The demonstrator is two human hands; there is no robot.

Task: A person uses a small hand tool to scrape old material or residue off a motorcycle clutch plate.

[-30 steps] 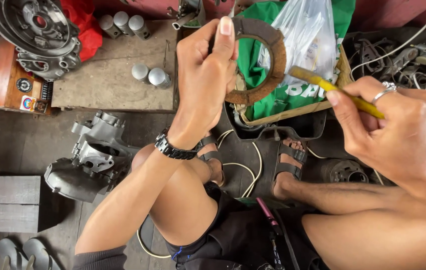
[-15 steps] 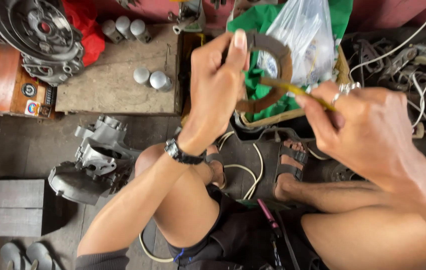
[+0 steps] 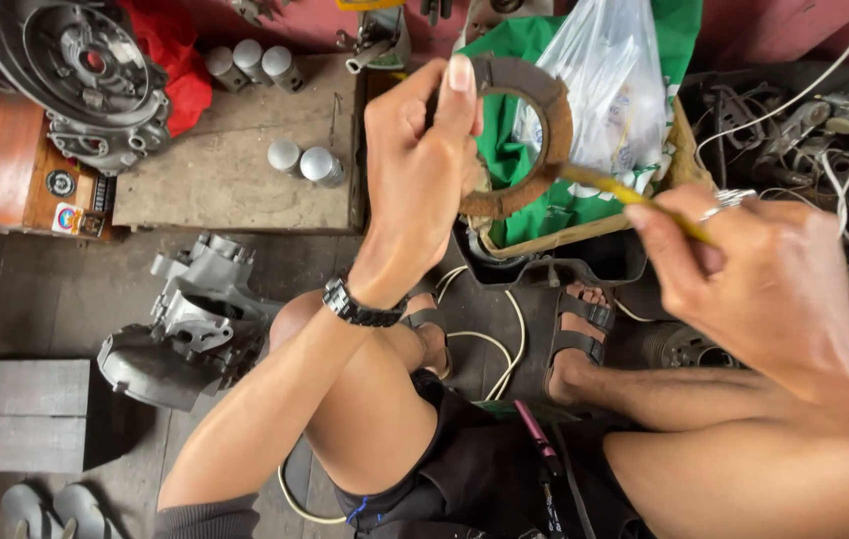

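One brown ring [image 3: 534, 130] clamped in left-hand fingers [image 3: 459, 95]; right-hand fingers [image 3: 654, 225] pinch one yellow stick [image 3: 634, 197].

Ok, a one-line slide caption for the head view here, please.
Seated person's left hand holds up a rusty brown ring while the right hand puts a yellow-handled tool to its rim.

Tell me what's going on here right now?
A seated person holds a rusty brown ring-shaped disc up in the left hand. The right hand grips a thin yellow-handled tool, its tip touching the ring's lower edge. Below lie a grey engine casing on the floor and a green bag in a box.
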